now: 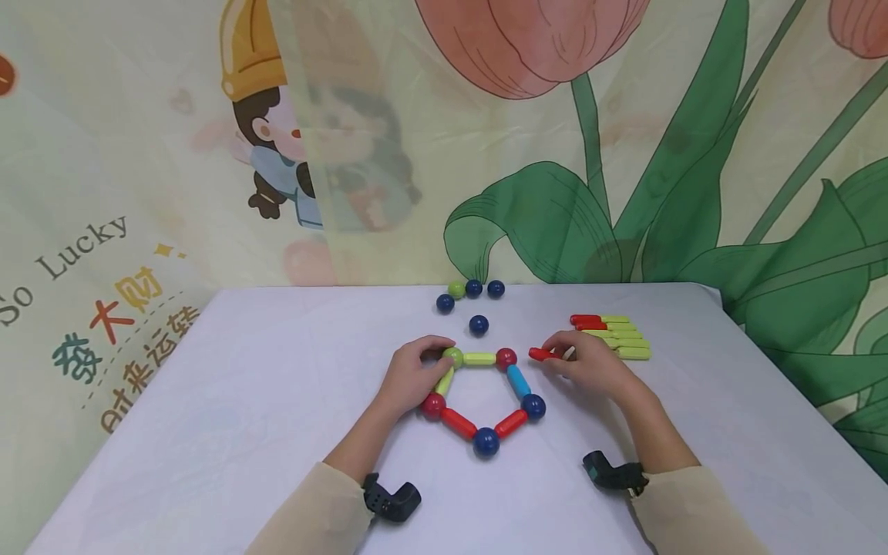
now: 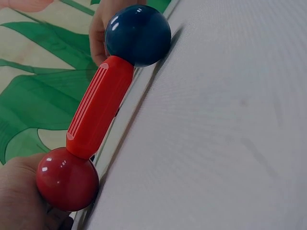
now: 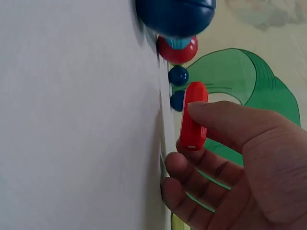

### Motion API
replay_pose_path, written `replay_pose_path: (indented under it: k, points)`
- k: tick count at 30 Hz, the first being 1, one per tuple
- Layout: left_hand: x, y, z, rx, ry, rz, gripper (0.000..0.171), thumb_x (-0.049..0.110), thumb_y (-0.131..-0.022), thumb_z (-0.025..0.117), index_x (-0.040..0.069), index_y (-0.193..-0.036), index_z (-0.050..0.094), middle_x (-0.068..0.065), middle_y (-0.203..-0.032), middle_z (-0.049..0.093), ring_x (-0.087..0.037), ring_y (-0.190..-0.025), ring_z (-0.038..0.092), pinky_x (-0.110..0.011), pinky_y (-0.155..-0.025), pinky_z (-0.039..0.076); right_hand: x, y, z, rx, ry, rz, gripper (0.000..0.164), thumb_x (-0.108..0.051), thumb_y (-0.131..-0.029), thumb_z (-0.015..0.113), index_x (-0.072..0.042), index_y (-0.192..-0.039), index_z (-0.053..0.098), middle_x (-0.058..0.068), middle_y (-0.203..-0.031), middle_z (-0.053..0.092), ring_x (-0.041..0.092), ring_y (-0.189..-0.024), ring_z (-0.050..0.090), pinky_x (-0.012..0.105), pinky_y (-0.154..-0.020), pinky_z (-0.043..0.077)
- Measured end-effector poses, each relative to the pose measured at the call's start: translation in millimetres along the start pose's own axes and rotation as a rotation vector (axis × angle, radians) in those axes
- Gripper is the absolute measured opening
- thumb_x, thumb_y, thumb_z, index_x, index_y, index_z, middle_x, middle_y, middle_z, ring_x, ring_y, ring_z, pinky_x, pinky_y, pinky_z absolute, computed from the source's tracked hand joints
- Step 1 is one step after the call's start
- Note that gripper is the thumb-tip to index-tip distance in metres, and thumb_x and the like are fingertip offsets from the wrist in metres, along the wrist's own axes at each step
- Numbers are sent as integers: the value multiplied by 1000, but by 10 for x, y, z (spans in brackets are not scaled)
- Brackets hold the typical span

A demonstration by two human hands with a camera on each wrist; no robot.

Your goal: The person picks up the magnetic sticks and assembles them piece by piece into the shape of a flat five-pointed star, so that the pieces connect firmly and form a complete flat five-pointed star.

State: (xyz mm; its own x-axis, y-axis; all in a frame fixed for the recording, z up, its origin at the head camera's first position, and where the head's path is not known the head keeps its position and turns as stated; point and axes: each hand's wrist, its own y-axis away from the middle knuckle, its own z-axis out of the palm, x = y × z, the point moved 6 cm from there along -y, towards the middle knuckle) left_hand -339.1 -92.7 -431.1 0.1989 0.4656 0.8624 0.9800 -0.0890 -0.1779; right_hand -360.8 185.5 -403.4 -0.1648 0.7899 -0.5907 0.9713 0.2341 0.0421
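A closed ring of balls and short rods lies on the white table. Its green ball (image 1: 453, 356) and a yellow-green rod (image 1: 445, 382) on the left side are gripped by my left hand (image 1: 409, 374), beside the red ball (image 2: 67, 179). A red rod (image 2: 100, 108) joins that ball to a dark blue ball (image 2: 138, 36). To the right of the ring, my right hand (image 1: 588, 359) pinches a loose red rod (image 3: 194, 117) between thumb and index finger, apart from the ring's upper right red ball (image 1: 506, 358). The other right fingers are loosely bent.
Loose dark blue balls (image 1: 479, 325) and one green ball (image 1: 455, 290) sit behind the ring near the back edge. Several yellow-green rods (image 1: 633, 353) and a couple of red rods (image 1: 586, 319) lie behind the right hand. A printed cloth (image 1: 388, 254) hangs behind the table.
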Motion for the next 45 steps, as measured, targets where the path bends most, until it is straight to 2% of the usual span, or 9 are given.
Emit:
replay_pose_path:
  k: [9, 18, 27, 34, 42, 45]
  points:
    - [4, 2, 9, -6, -4, -8, 28, 16, -97, 69, 16, -125, 73, -3, -124, 72, -24, -122, 63, -46, -112, 47, -110, -51, 110, -4, 39, -73, 26, -14, -92, 76, -11, -117, 74, 8, -105, 68, 24, -94, 60, 36, -81, 57]
    - [-1, 5, 6, -10, -9, -19, 29, 17, -97, 68, 17, -125, 73, -3, -125, 72, -24, -123, 63, -46, -112, 48, -92, -52, 110, -1, 43, -63, 27, -13, -91, 76, -11, -118, 73, 9, -107, 68, 24, -95, 62, 37, -82, 58]
    - [20, 15, -10, -14, -4, -26, 29, 17, -97, 69, 15, -126, 73, -4, -125, 72, -25, -123, 62, -46, -112, 48, 5, -8, -44, 4, -20, -5, 32, -16, -93, 74, -11, -124, 70, 13, -111, 67, 25, -91, 64, 32, -73, 59]
    - [26, 20, -3, -17, -1, -23, 29, 16, -97, 69, 15, -125, 73, -4, -124, 72, -25, -121, 63, -47, -111, 48, 29, 35, -157, 16, -26, -36, 35, -19, -93, 75, -7, -126, 69, 16, -112, 67, 26, -91, 66, 31, -71, 60]
    - [15, 7, 3, -15, -6, -26, 29, 18, -97, 69, 16, -125, 73, -3, -125, 72, -24, -122, 63, -46, -111, 48, 58, 81, -314, 68, -13, -82, 32, -15, -94, 73, -2, -123, 69, 18, -110, 68, 28, -94, 65, 29, -74, 56]
    - [6, 5, 2, -11, -7, -28, 28, 17, -97, 69, 17, -125, 73, -3, -124, 72, -24, -122, 63, -46, -111, 48, 90, 88, -357, 68, -36, -67, 34, -17, -95, 72, -2, -125, 68, 19, -113, 66, 29, -96, 65, 30, -74, 58]
